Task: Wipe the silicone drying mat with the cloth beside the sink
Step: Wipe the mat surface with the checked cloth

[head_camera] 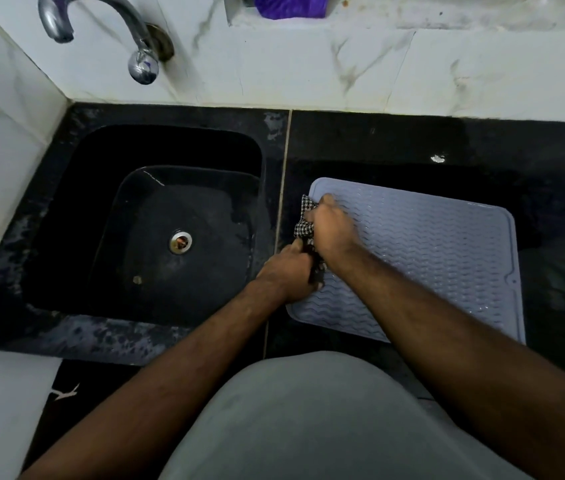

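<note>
A pale blue silicone drying mat [430, 258] with wavy ridges lies on the black counter, right of the sink. A black-and-white checked cloth [303, 227] is bunched at the mat's left edge. My right hand [333, 230] grips the upper part of the cloth and lies over the mat's left side. My left hand [288, 271] holds the lower end of the cloth at the mat's near-left edge. Most of the cloth is hidden by the two hands.
A black sink [156, 223] with a steel drain [180, 241] lies left of the mat. A chrome tap [107, 32] juts from the marble wall. A purple object [291, 5] sits on the ledge behind. The counter [551, 237] looks wet.
</note>
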{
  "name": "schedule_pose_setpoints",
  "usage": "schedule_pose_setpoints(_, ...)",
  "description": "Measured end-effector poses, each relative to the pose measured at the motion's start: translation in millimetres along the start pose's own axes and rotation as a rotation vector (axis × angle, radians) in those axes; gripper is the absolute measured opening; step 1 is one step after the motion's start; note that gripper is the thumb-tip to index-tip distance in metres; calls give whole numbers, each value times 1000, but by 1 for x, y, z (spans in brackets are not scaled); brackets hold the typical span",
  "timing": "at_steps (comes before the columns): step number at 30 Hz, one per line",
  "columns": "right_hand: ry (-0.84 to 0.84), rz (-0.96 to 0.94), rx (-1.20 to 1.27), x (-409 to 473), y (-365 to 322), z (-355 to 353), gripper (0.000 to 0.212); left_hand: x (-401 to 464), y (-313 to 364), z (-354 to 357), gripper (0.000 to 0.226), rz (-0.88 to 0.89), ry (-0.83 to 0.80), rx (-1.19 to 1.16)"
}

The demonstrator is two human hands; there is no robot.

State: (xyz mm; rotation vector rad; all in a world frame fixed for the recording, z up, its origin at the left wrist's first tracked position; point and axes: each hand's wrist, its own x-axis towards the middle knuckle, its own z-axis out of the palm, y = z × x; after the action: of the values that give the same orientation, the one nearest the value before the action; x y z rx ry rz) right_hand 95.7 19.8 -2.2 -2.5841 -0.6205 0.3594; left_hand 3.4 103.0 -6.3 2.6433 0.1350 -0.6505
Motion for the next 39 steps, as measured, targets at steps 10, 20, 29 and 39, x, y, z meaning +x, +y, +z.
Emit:
schedule_pose_setpoints(10,-95,110,121,-7,-7,-10,12,-7,2,3,63,-10,3,58)
schedule_pose_setpoints(20,-14,-19,-156,-53,33,3,39,-20,28,2,63,-83,83,198)
schedule_pose_setpoints(29,-109,-116,-433,-43,35,-14,55,-6,66,-8,55,-277,-21,292)
schedule_pose_setpoints(39,-113,-86,-499,-78,114,-46,90,5,89,-11,49,-392,-167,414)
